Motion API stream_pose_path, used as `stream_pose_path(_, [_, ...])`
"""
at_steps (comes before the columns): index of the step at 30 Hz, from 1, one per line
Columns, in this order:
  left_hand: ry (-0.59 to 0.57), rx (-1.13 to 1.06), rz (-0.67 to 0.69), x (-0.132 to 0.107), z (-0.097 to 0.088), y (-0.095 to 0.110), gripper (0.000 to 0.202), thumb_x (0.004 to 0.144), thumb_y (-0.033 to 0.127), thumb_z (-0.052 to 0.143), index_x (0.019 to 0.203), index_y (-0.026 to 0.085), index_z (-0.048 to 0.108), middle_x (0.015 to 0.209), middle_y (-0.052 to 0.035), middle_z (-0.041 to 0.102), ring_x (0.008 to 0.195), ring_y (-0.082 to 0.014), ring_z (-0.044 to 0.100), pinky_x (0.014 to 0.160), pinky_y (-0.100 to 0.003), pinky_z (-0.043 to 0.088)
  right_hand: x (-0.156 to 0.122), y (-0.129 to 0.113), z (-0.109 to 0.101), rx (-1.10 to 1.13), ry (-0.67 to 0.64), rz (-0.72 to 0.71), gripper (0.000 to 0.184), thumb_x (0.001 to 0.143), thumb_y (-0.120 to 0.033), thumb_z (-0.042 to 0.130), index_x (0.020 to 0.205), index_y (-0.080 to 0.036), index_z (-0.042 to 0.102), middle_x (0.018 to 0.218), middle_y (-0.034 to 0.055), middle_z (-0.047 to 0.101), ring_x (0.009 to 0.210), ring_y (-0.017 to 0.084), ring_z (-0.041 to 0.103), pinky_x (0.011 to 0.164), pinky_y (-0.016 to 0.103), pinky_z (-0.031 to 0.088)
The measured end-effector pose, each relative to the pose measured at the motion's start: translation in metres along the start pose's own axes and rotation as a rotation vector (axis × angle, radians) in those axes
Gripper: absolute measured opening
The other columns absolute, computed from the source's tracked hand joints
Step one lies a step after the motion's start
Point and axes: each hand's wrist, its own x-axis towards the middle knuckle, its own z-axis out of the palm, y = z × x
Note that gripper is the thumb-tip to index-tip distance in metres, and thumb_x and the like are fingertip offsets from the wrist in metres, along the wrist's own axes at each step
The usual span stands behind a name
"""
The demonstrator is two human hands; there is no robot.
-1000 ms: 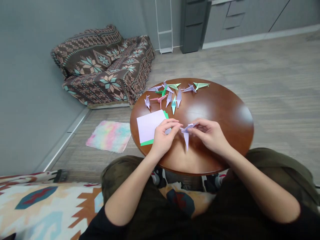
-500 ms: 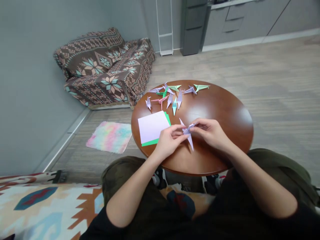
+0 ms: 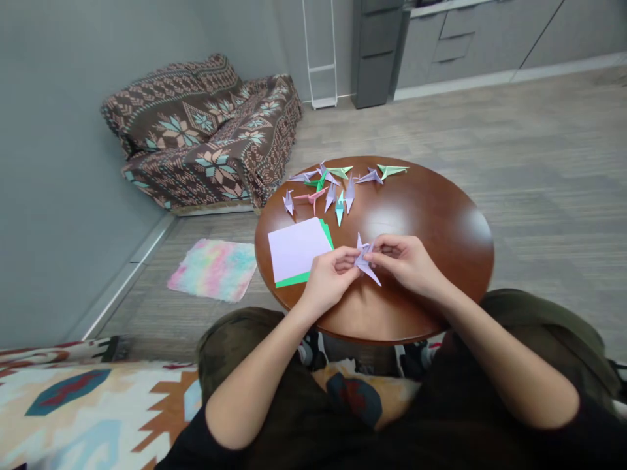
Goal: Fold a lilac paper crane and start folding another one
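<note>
My left hand (image 3: 333, 279) and my right hand (image 3: 404, 264) meet over a round wooden table (image 3: 421, 222), both pinching a lilac folded paper crane (image 3: 367, 260) between their fingertips. Its pointed ends stick out above and below my fingers. Just left of my left hand lies a square lilac paper sheet (image 3: 298, 249) on a green sheet (image 3: 304, 278), not touched by my hand. Several finished origami cranes (image 3: 337, 196) in lilac, pink, mint and green lie at the far side of the tabletop.
A pastel tie-dye cloth (image 3: 212, 269) lies on the floor left of the table. Beyond it stands a sofa under a patterned throw (image 3: 206, 143). Grey cabinets (image 3: 470, 46) line the far wall. My knees and a patterned blanket (image 3: 93, 411) sit below the table's near edge.
The lilac crane has been turned and drawn closer between my fingers, and its long point no longer hangs as far down. My hands have moved closer together. The paper stack has not moved.
</note>
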Motion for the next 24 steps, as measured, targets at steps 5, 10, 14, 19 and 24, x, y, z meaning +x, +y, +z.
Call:
stream_pose_path(5, [0.004,-0.023,-0.051,-0.001,0.001,0.004,0.021,0.080,0.022,0.080,0.097,0.012,0.074,0.085,-0.0082,0.081,0.076,-0.0175,0.078,0.079,-0.029,0.064,-0.001,-0.005,0.002,-0.057,-0.019,0.020,0.029,0.081,-0.044,0.082,0.075,-0.018,0.073,0.069,0.0013,0.071,0.064,0.016,0.063,0.064,0.029,0.051])
stream_pose_path(10, [-0.014,-0.072,-0.115,-0.002,0.001,0.009,0.026,0.076,0.026,0.084,0.095,0.012,0.073,0.079,-0.0074,0.081,0.070,-0.0178,0.078,0.077,-0.030,0.064,-0.002,-0.007,0.002,-0.067,-0.029,0.029,0.032,0.085,-0.048,0.079,0.074,-0.018,0.070,0.067,0.0008,0.069,0.061,0.015,0.060,0.059,0.028,0.048])
stream_pose_path(14, [-0.001,-0.049,-0.097,-0.001,0.002,0.008,0.027,0.077,0.029,0.085,0.096,0.013,0.074,0.082,-0.0078,0.081,0.073,-0.0189,0.079,0.077,-0.030,0.064,-0.001,-0.007,0.002,-0.055,-0.027,0.019,0.034,0.087,-0.048,0.076,0.073,-0.019,0.068,0.065,-0.0002,0.066,0.059,0.014,0.058,0.058,0.027,0.047])
stream_pose_path(19, [0.063,0.063,0.014,-0.001,0.001,0.003,0.016,0.084,0.024,0.076,0.096,0.014,0.076,0.088,-0.0074,0.082,0.081,-0.0201,0.080,0.082,-0.031,0.065,-0.001,-0.003,0.002,-0.035,0.038,0.058,0.031,0.086,-0.047,0.078,0.078,-0.018,0.070,0.062,-0.0016,0.063,0.055,0.013,0.056,0.053,0.025,0.045])
stream_pose_path(24, [0.245,0.316,0.174,-0.004,-0.001,-0.001,0.016,0.088,0.018,0.067,0.099,0.019,0.079,0.094,-0.0038,0.083,0.083,-0.0190,0.079,0.084,-0.031,0.065,-0.004,0.001,0.016,0.250,-0.005,0.486,0.042,0.073,-0.053,0.089,0.068,-0.015,0.070,0.061,0.0025,0.066,0.050,0.011,0.058,0.044,0.021,0.048])
